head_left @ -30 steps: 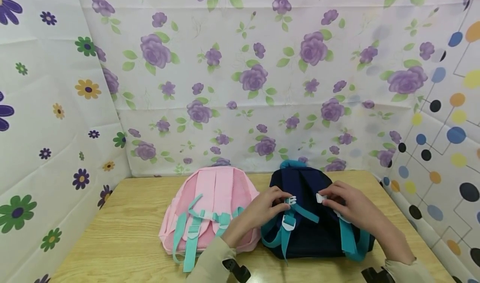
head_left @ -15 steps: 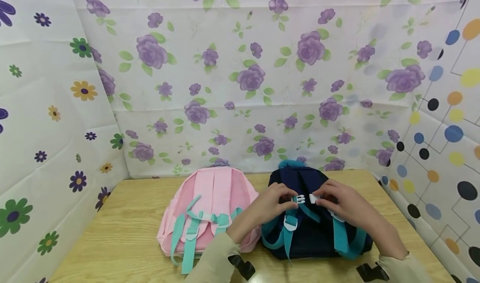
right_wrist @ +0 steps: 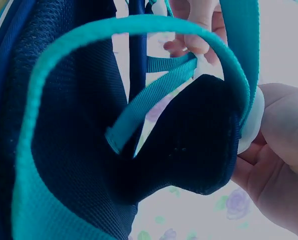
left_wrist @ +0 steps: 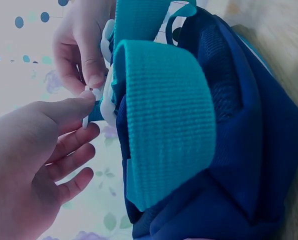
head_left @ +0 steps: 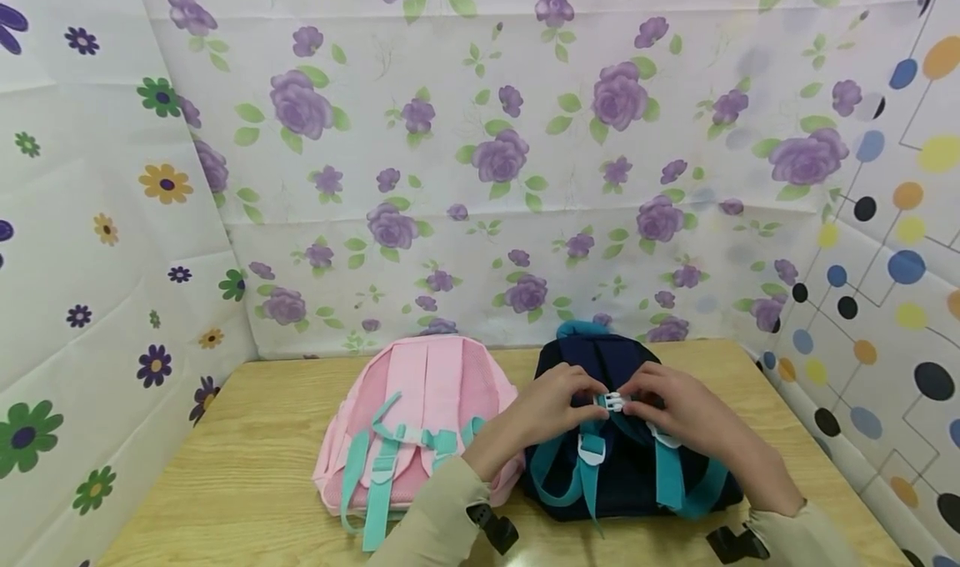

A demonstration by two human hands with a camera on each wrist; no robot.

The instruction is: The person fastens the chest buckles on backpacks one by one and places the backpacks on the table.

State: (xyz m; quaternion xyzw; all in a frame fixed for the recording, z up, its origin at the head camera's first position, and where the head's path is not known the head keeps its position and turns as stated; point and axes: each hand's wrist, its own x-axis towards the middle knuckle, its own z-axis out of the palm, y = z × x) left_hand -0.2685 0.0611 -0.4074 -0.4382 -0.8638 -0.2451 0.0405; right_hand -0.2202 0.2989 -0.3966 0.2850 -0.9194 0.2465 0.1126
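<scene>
A navy backpack [head_left: 630, 484] with teal straps rests on the table, strap side facing me. In front of it my left hand [head_left: 555, 404] pinches the pronged half of a white side-release buckle [head_left: 614, 402] between thumb and index finger. My right hand [head_left: 678, 402] pinches the socket half from the other side. Both halves meet at the prongs; whether they are latched I cannot tell. In the left wrist view the thumb presses on the white buckle [left_wrist: 91, 93], the other fingers spread below. A white strap adjuster [right_wrist: 254, 122] partly hides the right fingers in the right wrist view.
A pink backpack [head_left: 427, 383] stands just left of the navy one, its teal chest strap [head_left: 423, 436] joined across the front. Wooden table [head_left: 247, 450] lies beneath both. Flowered cloth [head_left: 450, 175] hangs behind, with patterned cloths at either side.
The two hands have come together in front of the navy backpack. The buckle halves, apart a second ago, now meet, drawing the shoulder straps inward.
</scene>
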